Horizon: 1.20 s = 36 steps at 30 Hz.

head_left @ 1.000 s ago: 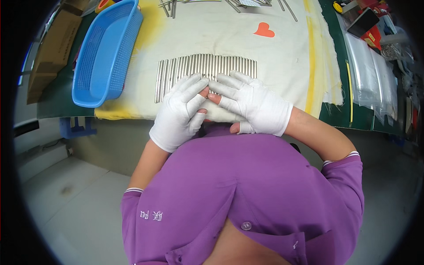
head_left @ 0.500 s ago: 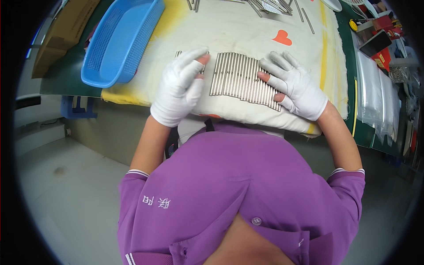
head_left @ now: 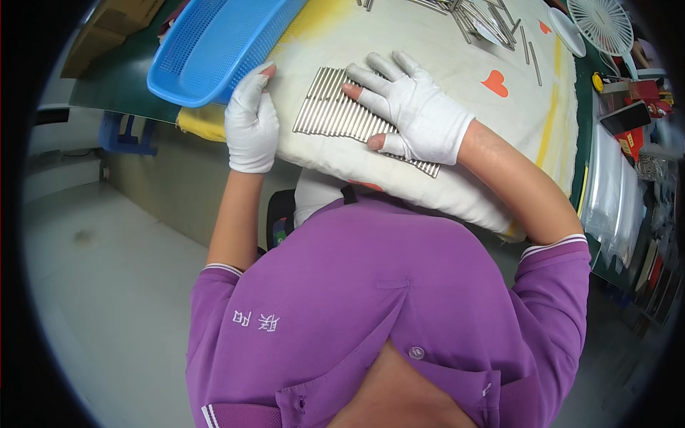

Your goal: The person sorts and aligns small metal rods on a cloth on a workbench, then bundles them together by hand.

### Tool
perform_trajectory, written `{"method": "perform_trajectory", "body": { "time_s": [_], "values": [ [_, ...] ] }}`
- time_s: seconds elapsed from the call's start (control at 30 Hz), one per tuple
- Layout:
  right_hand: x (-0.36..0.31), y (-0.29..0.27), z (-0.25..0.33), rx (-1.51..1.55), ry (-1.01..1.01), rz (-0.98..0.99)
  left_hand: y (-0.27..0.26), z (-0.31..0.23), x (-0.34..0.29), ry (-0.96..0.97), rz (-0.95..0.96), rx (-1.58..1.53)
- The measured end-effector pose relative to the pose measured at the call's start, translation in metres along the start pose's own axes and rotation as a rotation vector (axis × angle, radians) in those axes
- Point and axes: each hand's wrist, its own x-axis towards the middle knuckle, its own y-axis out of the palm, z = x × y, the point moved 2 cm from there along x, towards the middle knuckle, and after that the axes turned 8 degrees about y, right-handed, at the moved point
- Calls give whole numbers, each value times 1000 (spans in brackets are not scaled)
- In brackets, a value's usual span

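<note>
Over the right part of a row of thin metal rods (head_left: 335,103) lies my right hand (head_left: 421,114), in a white glove with the thumb and a fingertip bare. Its fingers are spread, and it presses on the rods without gripping them. The rods lie side by side on a white padded cloth (head_left: 457,189). My left hand (head_left: 251,125), gloved the same way, is raised at the cloth's left edge, beside the near end of a blue plastic basket (head_left: 207,93). Its fingers are bent together toward the thumb; what they hold, if anything, is hidden.
Loose metal rods (head_left: 492,25) lie heaped at the far side of the cloth. A cardboard box (head_left: 107,32) stands far left. On the right are a white fan (head_left: 601,25), a dark phone (head_left: 625,118) and clear plastic bags (head_left: 606,200).
My left hand has moved left to the basket, away from the few rods it was over; those no longer show there. My right hand stays on the row. The whole view has shifted.
</note>
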Motion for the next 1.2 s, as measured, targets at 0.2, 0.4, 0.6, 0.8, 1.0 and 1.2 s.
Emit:
{"method": "perform_trajectory", "body": {
  "time_s": [0.2,0.4,0.6,0.8,1.0,1.2],
  "values": [
    [46,16,5,8,-72,-114,1,-1,1,-23,-55,35],
    [50,18,4,-39,-113,-84,2,2,3,-1,-37,99],
    [7,6,-9,11,-103,-9,1,3,2,-17,27,104],
    [-42,-16,-19,45,-72,53,4,-4,10,-55,163,167],
    [-90,-51,-33,174,222,-372,19,-37,17,64,334,225],
    [-134,-56,-31,281,347,-222,27,-64,14,114,385,116]
  ]
}}
